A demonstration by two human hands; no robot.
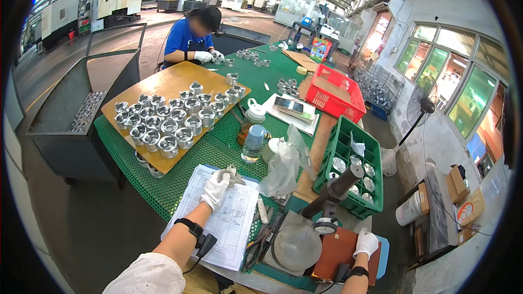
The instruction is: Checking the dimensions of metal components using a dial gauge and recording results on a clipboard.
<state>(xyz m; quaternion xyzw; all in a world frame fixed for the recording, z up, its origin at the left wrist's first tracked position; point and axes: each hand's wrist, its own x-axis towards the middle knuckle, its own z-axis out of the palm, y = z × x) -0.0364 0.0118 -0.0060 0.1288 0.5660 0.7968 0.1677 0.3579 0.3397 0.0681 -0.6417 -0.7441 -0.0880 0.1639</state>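
Note:
My left hand (216, 191), in a white glove, is closed around a grey metal part (234, 176) that looks like a piston. It is over a printed sheet (220, 239) on a clipboard. My right hand (366, 243), also gloved, is at the right edge of a reddish-brown board (339, 250). Its fingers are curled in, and what they hold, if anything, is too small to make out. Between my hands stands a dial gauge (326, 225) on a thick dark post (340, 188), beside a round metal plate (297, 246).
Rows of metal pistons (169, 146) stand on a tan board (117, 93). A water bottle (253, 144) and a plastic bag (280, 171) are ahead. A divided green crate (327, 158) and a red basket (359, 103) lie right. Across the table, a person (188, 38) handles parts.

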